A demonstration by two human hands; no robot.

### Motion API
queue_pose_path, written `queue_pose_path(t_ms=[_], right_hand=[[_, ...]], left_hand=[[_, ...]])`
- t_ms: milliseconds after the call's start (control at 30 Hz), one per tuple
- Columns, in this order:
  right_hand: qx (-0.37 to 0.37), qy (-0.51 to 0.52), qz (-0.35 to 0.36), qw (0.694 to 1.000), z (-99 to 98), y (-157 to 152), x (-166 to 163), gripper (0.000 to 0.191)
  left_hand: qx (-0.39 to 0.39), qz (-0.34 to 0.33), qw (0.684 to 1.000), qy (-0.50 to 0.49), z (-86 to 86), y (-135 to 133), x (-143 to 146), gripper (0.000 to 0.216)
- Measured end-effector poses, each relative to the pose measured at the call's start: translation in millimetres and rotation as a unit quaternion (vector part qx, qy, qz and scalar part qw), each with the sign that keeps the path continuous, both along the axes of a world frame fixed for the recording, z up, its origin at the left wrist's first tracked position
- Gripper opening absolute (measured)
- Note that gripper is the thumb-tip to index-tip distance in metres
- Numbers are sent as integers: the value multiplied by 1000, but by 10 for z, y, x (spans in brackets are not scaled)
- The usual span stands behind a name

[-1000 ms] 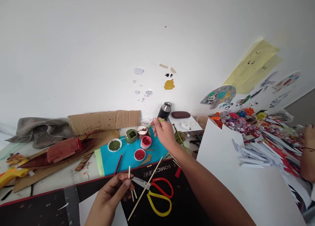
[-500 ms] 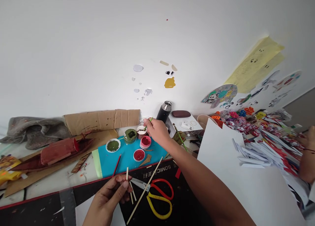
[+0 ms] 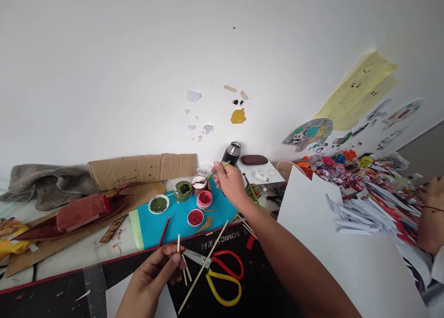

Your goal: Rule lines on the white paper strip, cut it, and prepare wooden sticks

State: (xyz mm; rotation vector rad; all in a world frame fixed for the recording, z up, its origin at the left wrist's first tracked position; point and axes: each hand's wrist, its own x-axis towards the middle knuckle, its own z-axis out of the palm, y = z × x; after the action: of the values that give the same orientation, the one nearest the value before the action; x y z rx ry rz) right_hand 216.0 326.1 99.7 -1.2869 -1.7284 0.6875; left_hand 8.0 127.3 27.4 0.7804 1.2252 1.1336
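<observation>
My right hand (image 3: pixel 231 185) pinches a thin green paintbrush (image 3: pixel 215 172), its tip over a small brown paint pot (image 3: pixel 199 184). Beside that pot stand a dark green pot (image 3: pixel 183 190), a pink-red pot (image 3: pixel 204 199), a red lid (image 3: pixel 195 217) and a green lid (image 3: pixel 158 204), all on a blue sheet (image 3: pixel 180 223). My left hand (image 3: pixel 152 277) is closed on a short wooden stick (image 3: pixel 178 244) held upright near the front. Two more short sticks (image 3: pixel 187 273) lie by its fingers.
Red-and-yellow scissors (image 3: pixel 222 274) and a long wooden skewer (image 3: pixel 204 265) lie on the black mat (image 3: pixel 260 281). A red-painted cardboard boat (image 3: pixel 74 212) sits left, a black flask (image 3: pixel 231 153) behind. White card (image 3: pixel 343 258) and paper scraps fill the right, where another person's hand (image 3: pixel 430 211) rests.
My right hand drew back a little from the brown pot and tilted the brush, its handle now pointing up to the right. My left hand has hardly moved.
</observation>
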Motion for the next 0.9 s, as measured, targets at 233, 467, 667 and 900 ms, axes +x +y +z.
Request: queue_pose_path(t_ms=[233,467,667,900], right_hand=[[-2,10,-14,1000,-51,-44,78,48],[36,-18,9,999,-50,-109,72,48],[54,-52,35,997,-61,-166,64,46],[52,-67,39,996,-86,-172,46,46]], left_hand=[[-18,12,1000,4,83,21,24,61],[-14,21,1000,4,21,9,1,57],[-6,15,1000,1,35,12,-2,54],[-14,16,1000,12,45,18,-5,57]])
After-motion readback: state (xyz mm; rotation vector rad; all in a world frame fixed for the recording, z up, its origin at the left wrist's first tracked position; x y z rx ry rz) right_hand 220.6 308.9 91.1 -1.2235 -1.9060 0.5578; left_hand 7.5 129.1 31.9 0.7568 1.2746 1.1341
